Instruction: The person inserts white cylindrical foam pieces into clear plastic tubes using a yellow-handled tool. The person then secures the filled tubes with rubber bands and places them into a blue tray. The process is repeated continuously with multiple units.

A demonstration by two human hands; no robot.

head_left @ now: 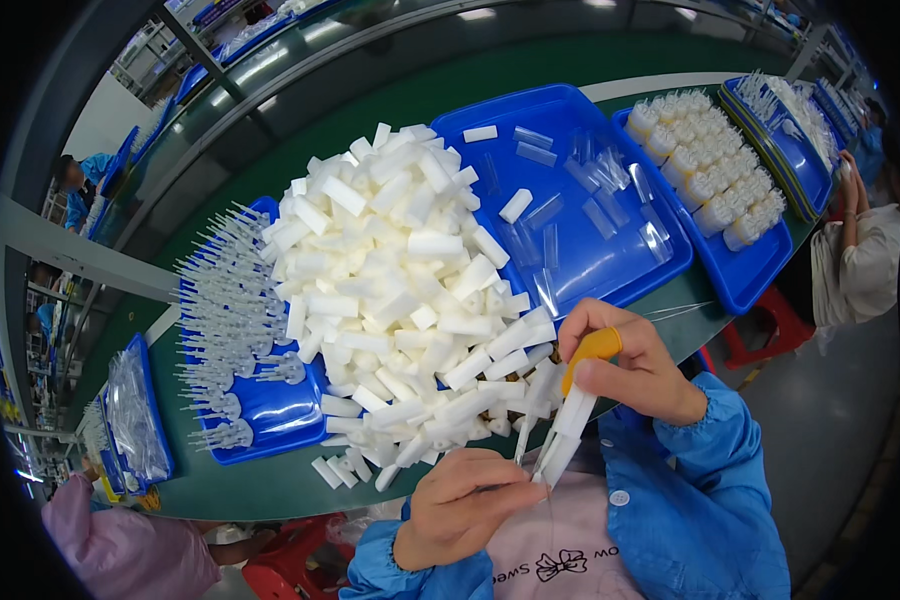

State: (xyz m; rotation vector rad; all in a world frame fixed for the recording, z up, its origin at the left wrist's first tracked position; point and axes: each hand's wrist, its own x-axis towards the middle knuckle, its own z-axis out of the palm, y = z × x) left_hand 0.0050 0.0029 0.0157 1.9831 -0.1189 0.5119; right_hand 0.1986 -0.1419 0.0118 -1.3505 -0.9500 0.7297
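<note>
Both hands [460,508] [648,372] clamp fingers on a white piece [563,450] near the table's [270,492] crowded edge.

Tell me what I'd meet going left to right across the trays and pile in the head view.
Crinkled clear plastic, spiky white parts, pile of white blocks, clear plastic strips, yellow-and-white clustered pieces.

Bright light, glare on the central blue tray [582,266], bent edges, black corners
</note>
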